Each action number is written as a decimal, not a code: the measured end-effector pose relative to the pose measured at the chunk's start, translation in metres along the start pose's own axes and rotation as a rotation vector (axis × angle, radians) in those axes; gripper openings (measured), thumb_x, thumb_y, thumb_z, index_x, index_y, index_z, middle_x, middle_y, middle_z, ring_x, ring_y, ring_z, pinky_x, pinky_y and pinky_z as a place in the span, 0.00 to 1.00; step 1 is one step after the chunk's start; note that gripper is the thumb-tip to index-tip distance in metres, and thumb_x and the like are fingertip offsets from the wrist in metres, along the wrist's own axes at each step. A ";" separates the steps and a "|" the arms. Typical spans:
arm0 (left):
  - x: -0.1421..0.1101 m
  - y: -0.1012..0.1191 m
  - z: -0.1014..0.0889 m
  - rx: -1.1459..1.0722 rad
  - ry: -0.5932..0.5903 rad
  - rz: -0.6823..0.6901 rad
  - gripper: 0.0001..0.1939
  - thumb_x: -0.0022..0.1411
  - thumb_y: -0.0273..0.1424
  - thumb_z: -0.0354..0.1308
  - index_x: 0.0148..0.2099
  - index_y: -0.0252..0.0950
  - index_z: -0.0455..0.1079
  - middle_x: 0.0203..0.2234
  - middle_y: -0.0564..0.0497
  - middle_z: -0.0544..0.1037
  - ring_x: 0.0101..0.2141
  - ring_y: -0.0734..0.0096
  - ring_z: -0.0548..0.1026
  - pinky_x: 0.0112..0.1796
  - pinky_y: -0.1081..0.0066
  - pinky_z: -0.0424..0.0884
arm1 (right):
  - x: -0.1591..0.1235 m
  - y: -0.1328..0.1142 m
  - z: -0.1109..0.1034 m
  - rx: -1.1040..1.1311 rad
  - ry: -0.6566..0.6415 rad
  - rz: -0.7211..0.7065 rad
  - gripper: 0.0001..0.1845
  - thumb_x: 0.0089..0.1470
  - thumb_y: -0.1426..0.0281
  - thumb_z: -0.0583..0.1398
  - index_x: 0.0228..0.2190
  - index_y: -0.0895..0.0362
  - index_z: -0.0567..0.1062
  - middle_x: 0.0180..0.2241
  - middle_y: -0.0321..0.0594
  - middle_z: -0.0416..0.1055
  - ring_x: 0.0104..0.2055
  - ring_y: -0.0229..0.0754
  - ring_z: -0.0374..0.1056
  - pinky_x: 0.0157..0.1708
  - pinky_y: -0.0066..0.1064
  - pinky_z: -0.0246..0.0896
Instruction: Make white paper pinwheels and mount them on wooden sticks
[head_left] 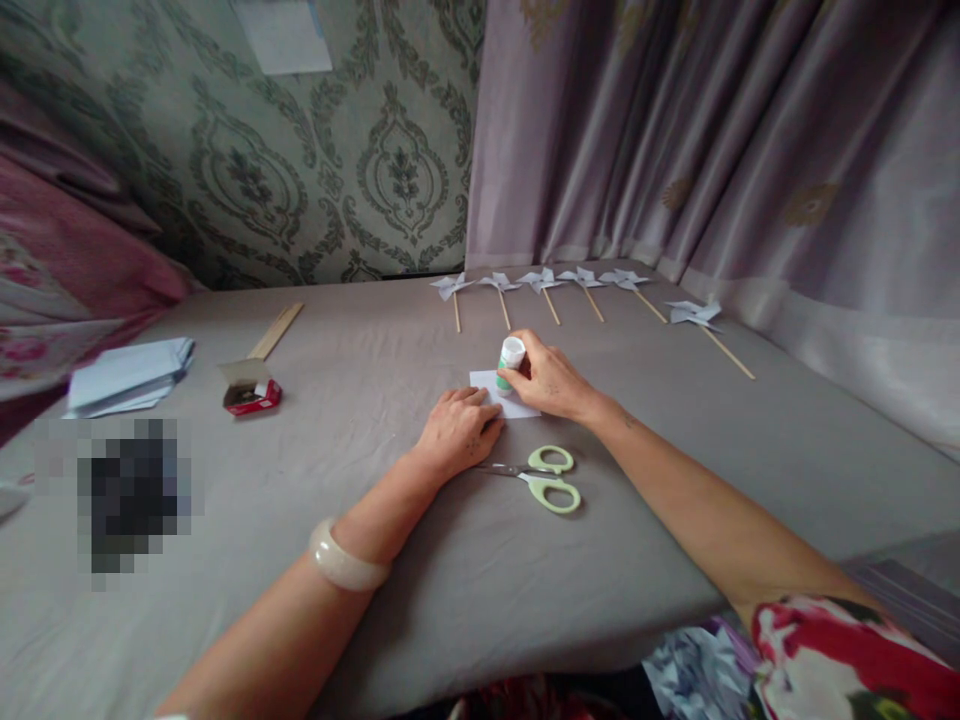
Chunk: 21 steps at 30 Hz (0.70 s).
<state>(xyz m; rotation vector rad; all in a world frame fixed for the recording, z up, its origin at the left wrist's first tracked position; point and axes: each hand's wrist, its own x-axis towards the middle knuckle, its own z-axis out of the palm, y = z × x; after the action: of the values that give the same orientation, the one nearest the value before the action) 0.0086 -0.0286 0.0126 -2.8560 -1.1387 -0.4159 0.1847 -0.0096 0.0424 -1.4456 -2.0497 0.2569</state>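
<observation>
My right hand (551, 380) is closed around a white and green glue stick (510, 362), held upright with its lower end on a small white paper square (517, 406). My left hand (457, 430) lies flat on the grey cloth with its fingertips pressing the paper's near left corner. Green-handled scissors (544, 478) lie just in front of both hands, blades pointing left under my left wrist.
Several white paper pinwheels on wooden sticks (577, 285) lie in a row at the back, one more (701, 320) to the right. At left are a red open box (251, 392), wooden sticks (276, 330) and a stack of white paper (127, 378).
</observation>
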 end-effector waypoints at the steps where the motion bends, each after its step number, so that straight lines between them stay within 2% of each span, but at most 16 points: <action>1: 0.000 0.000 0.000 0.001 0.001 0.000 0.13 0.65 0.33 0.48 0.41 0.38 0.74 0.36 0.45 0.76 0.45 0.61 0.72 0.46 0.61 0.67 | -0.001 -0.001 0.000 0.002 -0.004 -0.004 0.20 0.51 0.68 0.59 0.46 0.57 0.64 0.29 0.40 0.74 0.30 0.43 0.69 0.30 0.28 0.57; 11: 0.000 -0.001 0.001 0.007 0.014 0.001 0.13 0.65 0.33 0.49 0.41 0.39 0.75 0.37 0.45 0.76 0.45 0.62 0.72 0.47 0.62 0.67 | 0.002 -0.001 0.001 0.027 0.018 0.025 0.20 0.51 0.68 0.58 0.46 0.59 0.64 0.30 0.42 0.74 0.30 0.44 0.69 0.30 0.29 0.58; 17: 0.001 0.000 0.000 0.017 0.003 -0.001 0.13 0.64 0.34 0.49 0.41 0.39 0.75 0.37 0.45 0.76 0.45 0.61 0.72 0.47 0.62 0.67 | -0.006 -0.003 -0.004 0.012 -0.008 -0.006 0.19 0.51 0.68 0.59 0.46 0.58 0.64 0.30 0.41 0.74 0.30 0.43 0.69 0.30 0.28 0.57; 21: 0.002 -0.001 -0.001 0.017 0.002 0.006 0.13 0.64 0.33 0.49 0.41 0.38 0.75 0.37 0.45 0.76 0.45 0.61 0.72 0.47 0.62 0.67 | 0.000 -0.006 -0.001 0.011 -0.034 -0.035 0.19 0.53 0.69 0.58 0.47 0.58 0.64 0.32 0.43 0.75 0.32 0.44 0.70 0.31 0.29 0.57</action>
<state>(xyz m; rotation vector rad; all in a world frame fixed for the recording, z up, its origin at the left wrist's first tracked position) 0.0092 -0.0272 0.0143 -2.8434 -1.1268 -0.4069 0.1806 -0.0125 0.0459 -1.4066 -2.0959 0.2794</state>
